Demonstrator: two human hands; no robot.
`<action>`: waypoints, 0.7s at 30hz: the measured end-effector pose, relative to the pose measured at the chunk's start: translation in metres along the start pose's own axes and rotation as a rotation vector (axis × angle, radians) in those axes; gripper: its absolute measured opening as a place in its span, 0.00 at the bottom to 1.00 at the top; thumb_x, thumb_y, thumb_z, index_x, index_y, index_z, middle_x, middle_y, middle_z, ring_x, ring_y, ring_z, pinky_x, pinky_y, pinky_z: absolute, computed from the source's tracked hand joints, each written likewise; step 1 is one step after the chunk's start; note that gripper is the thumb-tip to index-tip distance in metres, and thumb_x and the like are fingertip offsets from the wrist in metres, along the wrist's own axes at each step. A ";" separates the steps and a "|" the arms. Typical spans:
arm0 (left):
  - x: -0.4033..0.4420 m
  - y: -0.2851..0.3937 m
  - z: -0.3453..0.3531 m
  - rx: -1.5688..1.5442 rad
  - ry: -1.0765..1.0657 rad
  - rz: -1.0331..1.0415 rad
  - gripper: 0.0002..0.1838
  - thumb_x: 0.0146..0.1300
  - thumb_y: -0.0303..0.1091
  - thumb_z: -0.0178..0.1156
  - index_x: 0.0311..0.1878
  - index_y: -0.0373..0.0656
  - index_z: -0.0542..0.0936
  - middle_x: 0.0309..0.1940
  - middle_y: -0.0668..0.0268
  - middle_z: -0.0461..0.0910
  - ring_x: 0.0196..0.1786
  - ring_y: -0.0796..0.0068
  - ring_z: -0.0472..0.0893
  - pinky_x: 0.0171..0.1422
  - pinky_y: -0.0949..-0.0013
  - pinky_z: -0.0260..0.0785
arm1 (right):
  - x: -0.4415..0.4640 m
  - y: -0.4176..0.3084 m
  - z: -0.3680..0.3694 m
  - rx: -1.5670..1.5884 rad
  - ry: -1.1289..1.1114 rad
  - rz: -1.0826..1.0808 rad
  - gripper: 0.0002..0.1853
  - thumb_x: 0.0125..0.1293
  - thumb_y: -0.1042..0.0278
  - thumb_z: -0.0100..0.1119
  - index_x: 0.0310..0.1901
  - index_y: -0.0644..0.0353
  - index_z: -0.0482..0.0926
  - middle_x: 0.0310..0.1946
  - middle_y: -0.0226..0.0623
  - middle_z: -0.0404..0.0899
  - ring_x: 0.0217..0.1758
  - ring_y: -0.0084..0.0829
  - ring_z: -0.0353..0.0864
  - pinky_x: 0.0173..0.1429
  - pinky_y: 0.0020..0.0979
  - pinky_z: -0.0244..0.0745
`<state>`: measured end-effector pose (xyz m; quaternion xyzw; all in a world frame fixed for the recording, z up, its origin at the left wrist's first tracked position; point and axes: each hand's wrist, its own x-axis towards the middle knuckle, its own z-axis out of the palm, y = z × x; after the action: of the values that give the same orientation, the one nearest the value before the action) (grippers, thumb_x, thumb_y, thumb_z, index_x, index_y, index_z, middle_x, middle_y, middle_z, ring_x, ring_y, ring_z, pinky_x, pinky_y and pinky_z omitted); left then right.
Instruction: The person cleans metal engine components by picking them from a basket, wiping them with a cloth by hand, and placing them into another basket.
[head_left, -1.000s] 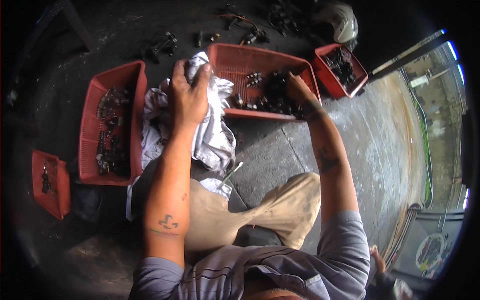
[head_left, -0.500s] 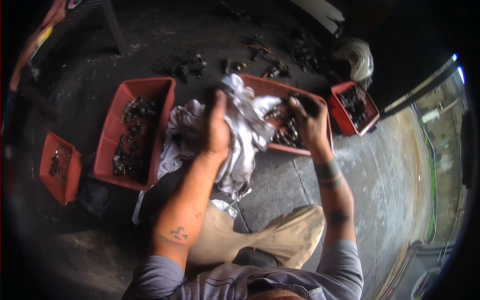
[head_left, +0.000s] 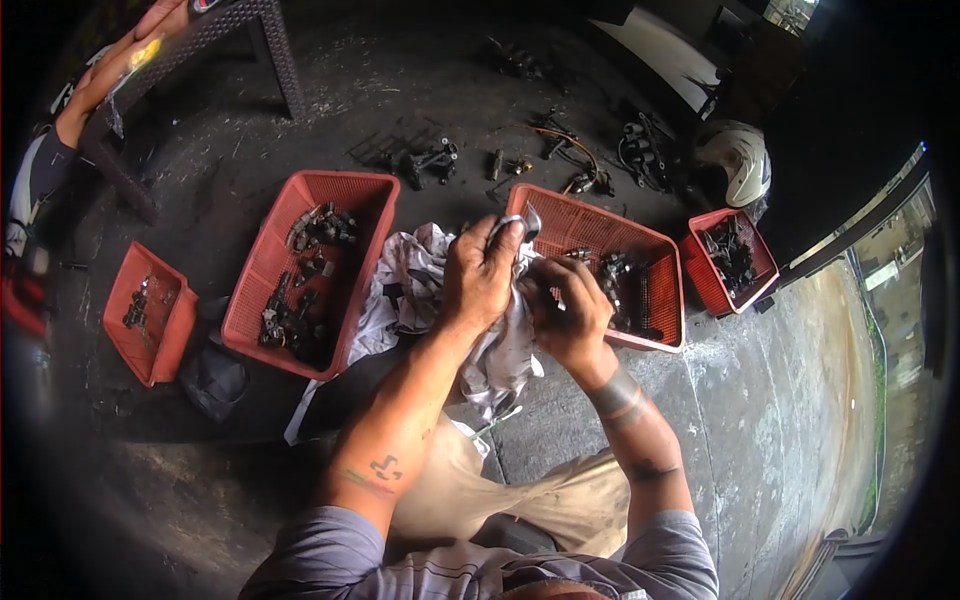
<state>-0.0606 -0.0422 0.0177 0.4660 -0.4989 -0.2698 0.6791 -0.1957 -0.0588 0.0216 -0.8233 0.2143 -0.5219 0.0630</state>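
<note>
A crumpled whitish cloth point(head_left: 497, 362) with dark stains hangs below my hands. My left hand point(head_left: 480, 272) is closed round its upper part, thumb up, and a dark shiny piece point(head_left: 530, 222) sticks out at the thumb. Its kind I cannot make out. Close beside it, my right hand point(head_left: 575, 310) has its fingers curled against the cloth, with a small pale bit showing between them. More of the bunched cloth lies to the left of my left wrist, against a red basket point(head_left: 236, 318) that holds several metal parts point(head_left: 290, 325).
Another red basket point(head_left: 610, 222) with metal parts stands just beyond my right hand. Smaller red baskets stand far left point(head_left: 165, 350) and far right point(head_left: 715, 295). Loose parts point(head_left: 430, 162) and a white helmet point(head_left: 745, 165) lie beyond. Another person's arm point(head_left: 95, 95) shows upper left.
My right hand has come left from over the basket to the cloth beside my left hand. The cloth is gathered closer between the hands, and the view has shifted.
</note>
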 end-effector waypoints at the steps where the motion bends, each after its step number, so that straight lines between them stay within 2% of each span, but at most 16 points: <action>1: -0.001 -0.002 0.001 -0.008 0.012 -0.015 0.13 0.69 0.38 0.52 0.38 0.38 0.79 0.23 0.67 0.77 0.27 0.80 0.73 0.32 0.73 0.64 | -0.002 0.004 -0.003 0.001 0.007 -0.005 0.18 0.50 0.77 0.67 0.45 0.65 0.77 0.34 0.45 0.78 0.35 0.42 0.81 0.37 0.34 0.77; 3: 0.001 -0.010 0.001 0.087 0.064 0.040 0.13 0.68 0.38 0.52 0.38 0.37 0.79 0.25 0.64 0.79 0.30 0.73 0.76 0.35 0.68 0.66 | -0.003 0.013 -0.012 -0.085 -0.128 -0.227 0.21 0.47 0.79 0.67 0.46 0.65 0.77 0.39 0.47 0.77 0.38 0.44 0.80 0.38 0.35 0.78; 4: 0.004 -0.014 0.000 0.101 0.115 0.041 0.13 0.68 0.38 0.52 0.38 0.37 0.78 0.27 0.62 0.80 0.31 0.72 0.77 0.37 0.67 0.67 | -0.005 0.017 -0.015 -0.073 -0.164 -0.266 0.22 0.45 0.81 0.66 0.47 0.65 0.76 0.42 0.48 0.76 0.42 0.46 0.79 0.40 0.36 0.78; 7: 0.012 -0.035 -0.006 0.060 0.342 0.004 0.13 0.69 0.39 0.52 0.45 0.38 0.76 0.33 0.61 0.79 0.36 0.72 0.76 0.42 0.68 0.67 | 0.004 0.002 -0.022 -0.048 0.086 -0.138 0.19 0.49 0.84 0.63 0.45 0.66 0.77 0.38 0.47 0.78 0.41 0.45 0.81 0.42 0.35 0.79; 8: 0.010 -0.033 -0.008 -0.101 0.330 -0.123 0.14 0.69 0.40 0.52 0.50 0.39 0.72 0.38 0.66 0.76 0.42 0.75 0.74 0.48 0.70 0.66 | 0.004 0.006 -0.023 -0.017 0.135 -0.033 0.17 0.51 0.83 0.63 0.45 0.66 0.77 0.37 0.46 0.79 0.41 0.42 0.82 0.43 0.33 0.79; 9: 0.009 -0.021 -0.002 -0.314 0.354 -0.049 0.15 0.69 0.40 0.51 0.51 0.41 0.70 0.40 0.69 0.74 0.46 0.78 0.71 0.54 0.71 0.62 | 0.002 0.011 -0.024 0.014 0.181 0.082 0.14 0.54 0.82 0.63 0.44 0.66 0.77 0.36 0.45 0.80 0.41 0.39 0.83 0.43 0.31 0.78; 11: 0.003 -0.011 0.004 -0.579 0.300 -0.117 0.13 0.69 0.40 0.50 0.50 0.43 0.71 0.44 0.68 0.74 0.49 0.77 0.71 0.59 0.70 0.60 | 0.006 -0.001 -0.024 0.655 0.229 0.669 0.10 0.61 0.77 0.62 0.43 0.70 0.76 0.39 0.39 0.82 0.44 0.27 0.80 0.48 0.26 0.75; 12: -0.003 0.008 0.009 -0.893 0.211 -0.208 0.12 0.69 0.39 0.49 0.50 0.45 0.71 0.45 0.67 0.75 0.50 0.74 0.73 0.59 0.69 0.63 | 0.006 0.001 -0.022 0.751 0.193 0.682 0.10 0.61 0.77 0.62 0.43 0.71 0.76 0.38 0.39 0.82 0.44 0.27 0.80 0.49 0.26 0.74; 13: -0.007 0.014 0.011 -1.013 0.188 -0.260 0.12 0.68 0.37 0.49 0.50 0.44 0.72 0.45 0.67 0.76 0.50 0.73 0.75 0.59 0.66 0.65 | 0.004 0.004 -0.019 0.850 0.156 0.696 0.11 0.62 0.76 0.61 0.44 0.72 0.76 0.38 0.38 0.82 0.43 0.27 0.80 0.50 0.26 0.74; 15: -0.010 -0.004 0.017 -1.047 0.002 -0.154 0.13 0.67 0.37 0.49 0.50 0.42 0.71 0.43 0.65 0.77 0.49 0.74 0.75 0.57 0.67 0.66 | -0.006 0.005 -0.013 0.723 0.029 0.770 0.13 0.62 0.73 0.63 0.44 0.73 0.77 0.39 0.38 0.82 0.44 0.24 0.78 0.50 0.25 0.73; 16: -0.014 -0.011 0.019 -1.091 -0.108 -0.238 0.11 0.67 0.34 0.49 0.50 0.41 0.71 0.40 0.63 0.77 0.49 0.73 0.75 0.57 0.67 0.67 | -0.009 0.006 -0.008 0.738 0.094 0.744 0.12 0.62 0.73 0.62 0.44 0.72 0.77 0.39 0.37 0.82 0.44 0.23 0.78 0.49 0.25 0.73; 17: -0.019 0.003 0.023 -0.800 -0.123 -0.227 0.14 0.67 0.37 0.49 0.53 0.43 0.71 0.42 0.68 0.76 0.47 0.73 0.75 0.56 0.69 0.66 | -0.012 0.009 -0.002 0.754 0.160 0.721 0.11 0.63 0.73 0.61 0.43 0.72 0.77 0.39 0.36 0.81 0.43 0.22 0.77 0.49 0.25 0.73; 18: -0.026 0.012 0.032 -0.654 -0.148 -0.184 0.16 0.67 0.38 0.51 0.54 0.42 0.71 0.43 0.67 0.76 0.48 0.73 0.75 0.56 0.68 0.66 | -0.010 0.016 -0.004 0.691 0.218 0.724 0.13 0.63 0.70 0.62 0.42 0.73 0.77 0.38 0.37 0.81 0.41 0.22 0.78 0.46 0.25 0.75; 19: -0.031 0.018 0.040 -0.509 -0.171 -0.136 0.18 0.66 0.38 0.53 0.56 0.42 0.70 0.44 0.66 0.76 0.48 0.73 0.75 0.56 0.67 0.66 | -0.011 0.025 -0.006 0.690 0.169 0.755 0.14 0.63 0.68 0.61 0.42 0.73 0.77 0.35 0.38 0.81 0.37 0.22 0.80 0.42 0.24 0.76; 21: -0.033 0.026 0.043 -0.043 -0.128 0.178 0.23 0.65 0.39 0.56 0.60 0.40 0.67 0.48 0.61 0.76 0.49 0.68 0.76 0.57 0.64 0.66 | -0.005 0.021 -0.012 0.681 0.182 0.700 0.14 0.64 0.66 0.60 0.41 0.72 0.77 0.34 0.37 0.82 0.34 0.23 0.80 0.40 0.25 0.77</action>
<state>-0.1150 -0.0199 0.0301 0.3871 -0.5748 -0.2481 0.6769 -0.2144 -0.0739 0.0164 -0.5858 0.2997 -0.5795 0.4808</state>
